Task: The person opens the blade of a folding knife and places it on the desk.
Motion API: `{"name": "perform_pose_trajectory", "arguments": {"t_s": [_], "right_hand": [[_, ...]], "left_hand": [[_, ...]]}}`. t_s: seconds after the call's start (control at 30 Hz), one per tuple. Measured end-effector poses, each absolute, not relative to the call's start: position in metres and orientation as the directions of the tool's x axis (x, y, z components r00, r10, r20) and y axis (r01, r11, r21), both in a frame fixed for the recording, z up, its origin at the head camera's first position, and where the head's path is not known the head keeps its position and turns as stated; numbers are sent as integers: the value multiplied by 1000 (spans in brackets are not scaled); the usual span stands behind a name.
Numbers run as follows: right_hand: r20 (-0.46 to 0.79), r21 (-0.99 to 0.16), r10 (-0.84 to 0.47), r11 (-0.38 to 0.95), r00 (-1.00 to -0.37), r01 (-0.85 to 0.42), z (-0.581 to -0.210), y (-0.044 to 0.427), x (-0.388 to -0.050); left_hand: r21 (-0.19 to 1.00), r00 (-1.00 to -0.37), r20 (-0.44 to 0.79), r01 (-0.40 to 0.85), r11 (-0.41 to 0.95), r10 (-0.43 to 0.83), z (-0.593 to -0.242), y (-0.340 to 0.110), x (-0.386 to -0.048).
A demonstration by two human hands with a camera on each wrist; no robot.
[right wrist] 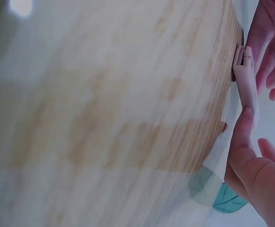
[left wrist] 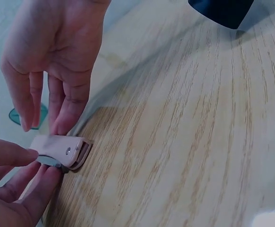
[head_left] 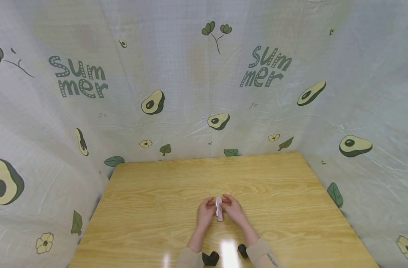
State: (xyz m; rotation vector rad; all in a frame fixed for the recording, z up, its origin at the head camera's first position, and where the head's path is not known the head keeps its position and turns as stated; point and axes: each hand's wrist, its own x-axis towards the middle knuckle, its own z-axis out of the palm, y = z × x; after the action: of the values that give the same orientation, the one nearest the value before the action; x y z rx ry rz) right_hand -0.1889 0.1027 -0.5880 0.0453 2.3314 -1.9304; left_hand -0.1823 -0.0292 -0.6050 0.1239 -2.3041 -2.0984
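A pink-handled folding knife [head_left: 220, 215] stands between the two hands over the wooden table. Its grey blade [left wrist: 48, 161] is swung slightly out of the handle along the left side. My left hand [head_left: 205, 213] pinches that blade between thumb and fingers. On the opposite side my right hand [head_left: 234, 210] holds the pink handle, its thumb against the handle's side. In the right wrist view the knife [right wrist: 247, 87] is seen edge-on, the slot at its riveted end showing. Part of the blade is hidden by the left fingers.
The wood-grain table [head_left: 150, 208] reaches back to a pale curtain [head_left: 187, 82] printed with avocados, leaves and lettering, which also hangs at both sides. Black wrist devices [head_left: 210, 258] sit by the sleeves. Bright light reflects off the table's near part.
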Motion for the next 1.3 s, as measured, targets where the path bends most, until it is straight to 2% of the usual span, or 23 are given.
{"name": "perform_pose_trajectory", "arguments": {"t_s": [0.3,0.5,0.63,0.8,1.03,1.3], "right_hand": [[-92,-966,-25,243,-995,83,-586,103,-189],[-76,-960,-16,273,-997,69,-588,105,-191],[-90,-972,-42,222,-995,79,-587,107,-191],[-124,-982,-82,156,-989,111,-581,108,-191],[-120,-983,-137,153,-983,98,-576,110,-191],[-128,-985,-223,139,-966,99,-573,115,-193]], "left_hand": [[994,-991,-81,-88,59,-104,-601,-29,-184],[996,-994,-95,-94,-8,-54,-596,-32,-184],[994,-994,-106,-106,-34,-17,-594,-34,-185],[996,-996,-89,-89,10,10,-590,-37,-186],[995,-997,-68,-64,73,41,-584,-40,-186],[996,-992,-82,-79,37,95,-583,-44,-186]]}}
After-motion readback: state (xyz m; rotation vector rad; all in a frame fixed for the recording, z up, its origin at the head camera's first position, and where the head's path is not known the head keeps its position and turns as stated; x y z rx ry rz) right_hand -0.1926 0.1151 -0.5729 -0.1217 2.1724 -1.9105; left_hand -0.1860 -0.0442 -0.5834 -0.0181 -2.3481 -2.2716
